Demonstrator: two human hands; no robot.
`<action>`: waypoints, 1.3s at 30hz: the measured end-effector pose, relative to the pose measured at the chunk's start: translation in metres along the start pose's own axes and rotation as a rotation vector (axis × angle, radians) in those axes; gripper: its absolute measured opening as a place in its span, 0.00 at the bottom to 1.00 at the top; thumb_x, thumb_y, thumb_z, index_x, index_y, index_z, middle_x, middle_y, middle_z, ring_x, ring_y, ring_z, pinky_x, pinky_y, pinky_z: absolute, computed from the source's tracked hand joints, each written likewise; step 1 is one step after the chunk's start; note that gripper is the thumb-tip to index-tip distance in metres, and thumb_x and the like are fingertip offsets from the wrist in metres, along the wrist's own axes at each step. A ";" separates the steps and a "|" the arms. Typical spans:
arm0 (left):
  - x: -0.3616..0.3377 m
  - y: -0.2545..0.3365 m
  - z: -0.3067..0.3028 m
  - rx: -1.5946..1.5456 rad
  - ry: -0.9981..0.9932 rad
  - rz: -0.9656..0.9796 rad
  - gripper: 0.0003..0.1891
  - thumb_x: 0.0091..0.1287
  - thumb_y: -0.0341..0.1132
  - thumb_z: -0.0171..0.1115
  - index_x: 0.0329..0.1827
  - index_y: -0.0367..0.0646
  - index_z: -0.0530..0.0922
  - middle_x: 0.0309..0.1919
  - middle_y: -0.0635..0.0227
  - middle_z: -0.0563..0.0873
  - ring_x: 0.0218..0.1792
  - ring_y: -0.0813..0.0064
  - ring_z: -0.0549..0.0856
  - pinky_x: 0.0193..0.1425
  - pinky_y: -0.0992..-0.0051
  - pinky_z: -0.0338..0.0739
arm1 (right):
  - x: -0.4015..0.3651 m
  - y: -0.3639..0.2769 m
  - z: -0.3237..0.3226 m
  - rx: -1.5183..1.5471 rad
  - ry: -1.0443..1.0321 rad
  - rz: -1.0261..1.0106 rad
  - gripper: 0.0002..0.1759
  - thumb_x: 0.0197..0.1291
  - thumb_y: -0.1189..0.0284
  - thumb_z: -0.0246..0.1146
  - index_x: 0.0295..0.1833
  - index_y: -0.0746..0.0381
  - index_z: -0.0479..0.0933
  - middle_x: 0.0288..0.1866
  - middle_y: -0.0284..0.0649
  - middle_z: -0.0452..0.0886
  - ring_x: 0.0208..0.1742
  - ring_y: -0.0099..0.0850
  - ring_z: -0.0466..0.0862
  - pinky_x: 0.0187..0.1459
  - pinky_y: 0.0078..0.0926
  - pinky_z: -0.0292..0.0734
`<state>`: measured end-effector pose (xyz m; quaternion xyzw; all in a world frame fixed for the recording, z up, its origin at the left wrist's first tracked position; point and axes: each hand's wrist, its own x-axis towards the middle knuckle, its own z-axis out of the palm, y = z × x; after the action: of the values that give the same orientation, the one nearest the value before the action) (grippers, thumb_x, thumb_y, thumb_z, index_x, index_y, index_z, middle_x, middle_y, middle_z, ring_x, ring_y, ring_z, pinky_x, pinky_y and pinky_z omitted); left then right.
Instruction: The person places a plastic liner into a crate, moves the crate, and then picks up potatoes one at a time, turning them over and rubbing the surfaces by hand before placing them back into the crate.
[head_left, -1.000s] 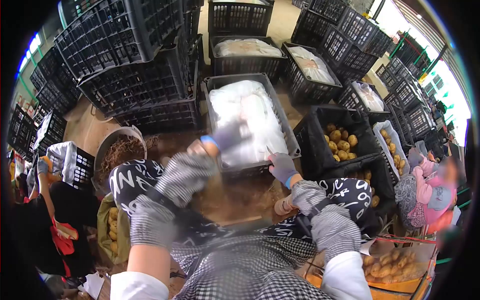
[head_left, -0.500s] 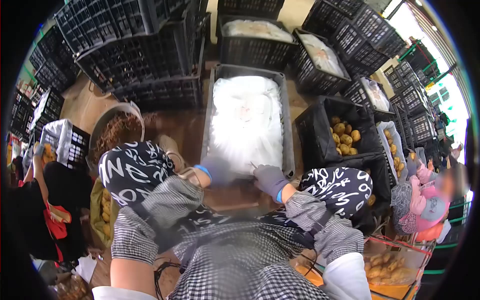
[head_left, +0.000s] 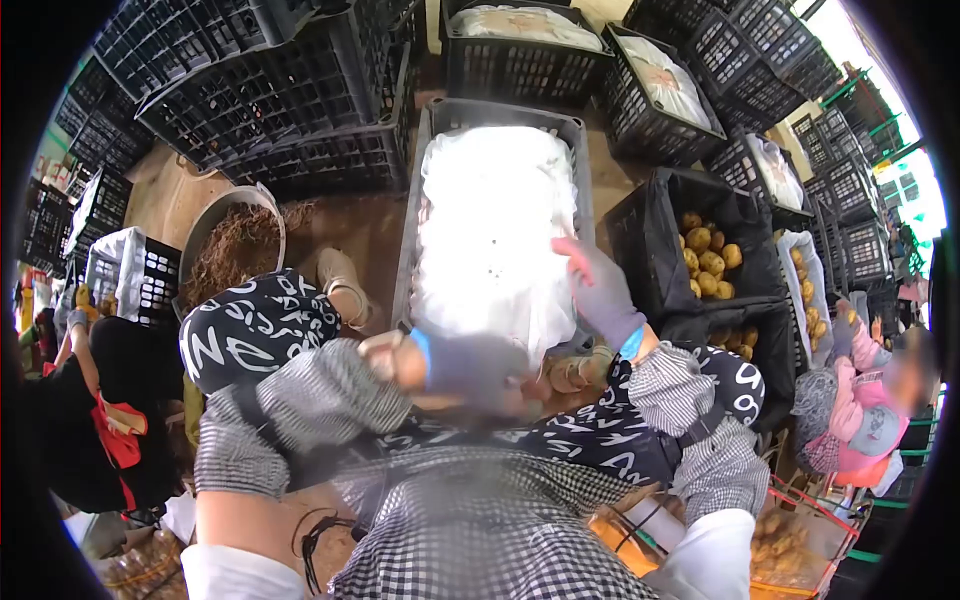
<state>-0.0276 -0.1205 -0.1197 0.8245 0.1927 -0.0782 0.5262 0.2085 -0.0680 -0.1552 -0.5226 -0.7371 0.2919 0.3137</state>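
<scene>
Between my knees stands a grey plastic crate [head_left: 584, 160], its top covered by a bright white plastic liner [head_left: 490, 210]. My left hand [head_left: 475, 372], in a grey glove with a blue cuff, is at the crate's near end and smeared by motion, so its fingers do not show clearly. On the crate's right side is my right hand [head_left: 602, 295], gloved the same way with reddish fingertips. Its fingers stretch out over the liner's edge, with nothing visible in them.
Crates of potatoes [head_left: 708, 262] with black lining stand at the right. A round tub [head_left: 282, 235] of brown fibrous scraps is at the left. Tall stacks of black crates [head_left: 270, 110] rise behind it. People sit at both sides, one in pink [head_left: 865, 415].
My right hand has moved up and to the right along the crate and its fingers have stretched out. My left hand has swung right and toward me.
</scene>
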 end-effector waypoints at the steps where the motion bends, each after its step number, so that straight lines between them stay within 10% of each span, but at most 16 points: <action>1: -0.017 0.022 -0.002 0.121 -0.107 0.084 0.18 0.68 0.50 0.60 0.46 0.45 0.85 0.45 0.51 0.86 0.41 0.55 0.87 0.49 0.61 0.81 | 0.009 0.004 0.009 -0.253 0.030 -0.387 0.22 0.60 0.84 0.54 0.57 0.59 0.81 0.46 0.47 0.85 0.47 0.42 0.85 0.52 0.34 0.78; 5: -0.079 0.045 0.011 0.348 -0.082 -0.157 0.29 0.64 0.51 0.63 0.65 0.45 0.75 0.50 0.53 0.82 0.48 0.56 0.85 0.52 0.59 0.81 | -0.001 0.002 0.011 -0.692 -0.730 -0.354 0.14 0.62 0.71 0.59 0.52 0.52 0.83 0.37 0.46 0.85 0.42 0.46 0.84 0.45 0.39 0.80; 8: -0.098 0.055 -0.029 0.341 0.006 -0.412 0.38 0.62 0.52 0.65 0.73 0.42 0.67 0.53 0.52 0.80 0.55 0.54 0.82 0.58 0.59 0.79 | -0.030 0.015 -0.003 -0.531 -0.686 -0.125 0.13 0.62 0.71 0.58 0.50 0.50 0.84 0.36 0.45 0.85 0.40 0.48 0.84 0.45 0.39 0.79; 9: -0.097 0.052 -0.038 0.333 0.078 -0.454 0.41 0.60 0.52 0.66 0.74 0.41 0.65 0.57 0.51 0.79 0.60 0.53 0.80 0.62 0.58 0.77 | -0.032 0.012 -0.008 -0.688 -0.737 -0.113 0.25 0.61 0.71 0.55 0.65 0.53 0.76 0.38 0.41 0.86 0.39 0.42 0.86 0.41 0.42 0.79; 12: -0.090 -0.013 -0.041 0.987 0.431 -0.195 0.42 0.56 0.50 0.69 0.73 0.40 0.66 0.69 0.49 0.70 0.70 0.50 0.70 0.77 0.51 0.59 | -0.026 -0.030 -0.020 -0.735 -0.512 -0.152 0.22 0.58 0.76 0.58 0.59 0.53 0.79 0.47 0.42 0.85 0.45 0.44 0.86 0.47 0.39 0.79; 16: -0.053 -0.100 -0.052 1.309 0.366 0.124 0.35 0.55 0.44 0.69 0.68 0.45 0.73 0.68 0.55 0.75 0.69 0.57 0.74 0.78 0.57 0.54 | -0.002 -0.002 0.018 -0.748 -0.319 -0.820 0.27 0.51 0.76 0.60 0.61 0.55 0.76 0.44 0.41 0.81 0.48 0.42 0.81 0.49 0.43 0.76; 17: -0.056 -0.108 -0.048 1.262 0.170 -0.001 0.33 0.54 0.42 0.69 0.67 0.46 0.74 0.64 0.57 0.78 0.64 0.59 0.78 0.76 0.57 0.57 | 0.000 -0.004 0.026 -0.736 -0.329 -0.937 0.25 0.50 0.75 0.60 0.58 0.55 0.78 0.42 0.40 0.80 0.46 0.43 0.79 0.49 0.45 0.76; 19: -0.068 -0.111 -0.046 1.138 -0.213 -0.249 0.30 0.54 0.38 0.68 0.64 0.48 0.76 0.56 0.62 0.84 0.54 0.61 0.85 0.72 0.58 0.64 | -0.002 -0.017 0.011 -0.837 -0.748 -0.538 0.22 0.50 0.73 0.61 0.54 0.55 0.79 0.44 0.39 0.80 0.48 0.42 0.80 0.50 0.44 0.76; 21: -0.110 -0.110 -0.034 0.950 -0.027 -0.200 0.28 0.54 0.36 0.67 0.61 0.46 0.76 0.45 0.67 0.87 0.41 0.61 0.88 0.63 0.59 0.72 | -0.021 -0.019 -0.018 -0.809 -0.935 -0.293 0.18 0.50 0.71 0.63 0.50 0.54 0.79 0.45 0.39 0.80 0.48 0.41 0.79 0.51 0.44 0.76; 26: -0.133 -0.104 0.026 0.440 0.201 -0.221 0.25 0.54 0.43 0.66 0.55 0.42 0.81 0.48 0.53 0.84 0.54 0.55 0.83 0.65 0.60 0.73 | -0.095 0.010 -0.053 -0.804 -0.963 -0.290 0.20 0.51 0.68 0.65 0.53 0.54 0.79 0.50 0.38 0.80 0.54 0.42 0.78 0.59 0.40 0.73; 29: -0.133 -0.104 0.043 0.962 0.210 -0.142 0.30 0.57 0.45 0.64 0.63 0.41 0.78 0.50 0.47 0.83 0.59 0.53 0.81 0.65 0.60 0.75 | -0.121 0.054 -0.048 -0.915 -0.855 -0.517 0.25 0.53 0.67 0.65 0.60 0.56 0.78 0.60 0.39 0.79 0.67 0.39 0.73 0.71 0.37 0.62; 32: -0.140 -0.139 -0.002 0.331 -0.376 -0.738 0.30 0.58 0.48 0.63 0.63 0.42 0.78 0.53 0.49 0.84 0.61 0.53 0.81 0.67 0.60 0.74 | -0.097 0.085 -0.097 -0.743 -1.008 -0.450 0.21 0.56 0.68 0.62 0.57 0.57 0.80 0.56 0.40 0.82 0.63 0.38 0.78 0.67 0.36 0.69; 35: -0.132 -0.134 -0.073 0.468 0.077 -0.727 0.20 0.66 0.46 0.59 0.57 0.46 0.81 0.52 0.54 0.84 0.54 0.52 0.84 0.60 0.62 0.78 | -0.062 0.113 -0.139 -0.642 -0.385 -0.297 0.16 0.58 0.79 0.56 0.49 0.59 0.83 0.46 0.44 0.85 0.47 0.43 0.85 0.49 0.37 0.80; 37: -0.089 -0.120 -0.100 0.343 0.697 -0.411 0.15 0.69 0.40 0.57 0.53 0.44 0.82 0.51 0.54 0.84 0.52 0.52 0.84 0.57 0.63 0.79 | -0.014 0.079 -0.122 -0.473 -0.060 -0.125 0.19 0.62 0.81 0.53 0.56 0.59 0.81 0.48 0.44 0.84 0.47 0.41 0.86 0.47 0.35 0.80; 39: -0.027 -0.116 -0.107 0.173 0.807 -0.155 0.14 0.68 0.36 0.59 0.54 0.42 0.79 0.53 0.54 0.82 0.54 0.53 0.83 0.61 0.62 0.77 | 0.032 0.064 -0.076 -0.295 0.023 -0.030 0.20 0.65 0.81 0.53 0.59 0.59 0.80 0.50 0.45 0.84 0.46 0.37 0.87 0.45 0.32 0.81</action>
<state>-0.1066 0.0126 -0.1610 0.8133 0.4375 0.1956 0.3300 0.2964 -0.0113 -0.1503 -0.5553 -0.7760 0.1695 0.2464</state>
